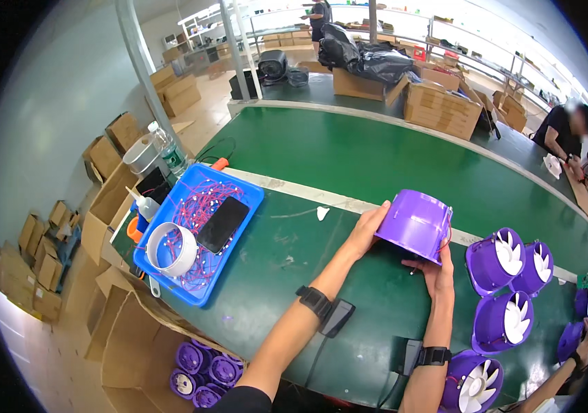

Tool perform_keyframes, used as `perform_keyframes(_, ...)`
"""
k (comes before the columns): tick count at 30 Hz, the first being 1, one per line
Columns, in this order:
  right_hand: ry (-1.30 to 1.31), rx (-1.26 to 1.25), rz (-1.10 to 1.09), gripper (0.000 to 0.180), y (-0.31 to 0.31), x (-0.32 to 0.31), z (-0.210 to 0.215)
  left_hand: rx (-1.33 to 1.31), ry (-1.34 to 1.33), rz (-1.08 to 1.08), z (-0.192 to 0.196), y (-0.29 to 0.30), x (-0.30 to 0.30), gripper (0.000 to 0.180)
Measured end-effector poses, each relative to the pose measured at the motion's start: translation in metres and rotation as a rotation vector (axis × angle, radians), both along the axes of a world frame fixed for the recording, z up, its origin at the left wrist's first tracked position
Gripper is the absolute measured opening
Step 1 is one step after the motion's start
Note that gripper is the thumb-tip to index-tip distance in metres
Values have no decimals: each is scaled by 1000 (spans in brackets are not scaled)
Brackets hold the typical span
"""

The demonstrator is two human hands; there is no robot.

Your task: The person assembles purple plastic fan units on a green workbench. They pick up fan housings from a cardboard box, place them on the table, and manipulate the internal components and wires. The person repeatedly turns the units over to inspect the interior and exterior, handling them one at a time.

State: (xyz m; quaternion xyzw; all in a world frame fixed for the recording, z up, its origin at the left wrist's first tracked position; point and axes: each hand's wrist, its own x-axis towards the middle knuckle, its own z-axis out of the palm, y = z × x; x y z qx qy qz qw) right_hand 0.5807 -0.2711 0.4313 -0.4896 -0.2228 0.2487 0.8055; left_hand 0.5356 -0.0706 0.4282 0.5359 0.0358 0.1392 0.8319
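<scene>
Currently, both hands hold one purple fan housing (414,224) above the green counter (349,165). The left hand (366,230) presses its fingers flat against the housing's left wall, closed on it, which appears to steady the part. The right hand (437,270) supports it from below, fingers wrapped under the lower rim and clamped on it. The housing is tilted, closed side toward the camera, probably so that the underside faces the right hand; a thin red wire shows at its right edge.

Positions relative to the grip:
- To the right and slightly below: several more purple fan housings with white impellers (507,255), lying on the counter within easy reach, open faces up so the blades show.
- Far left: a blue tray (246,189) carrying a white ring (170,249), a black phone (222,224) and loose red wires.
- Lower left, under the counter edge: a cardboard box (129,344) with further purple housings.
- Behind, across the counter: brown cartons (438,107) and black bags.
- Far right: another person's arm (555,131) resting at the counter.

Each forearm carries a black wrist strap (314,300).
</scene>
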Motion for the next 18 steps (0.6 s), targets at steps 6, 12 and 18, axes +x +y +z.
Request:
perform_keyframes(6,-27,31,-75,76,13,-5,3,-58,69,22,-25,20,6,39)
perform_keyframes(12,-239,28,-241,86,12,-3,4,-72,-11,28,-1,4,-1,55)
perform_keyframes(18,-353,24,-249,90,18,-5,11,41,-81,-37,6,10,-9,69)
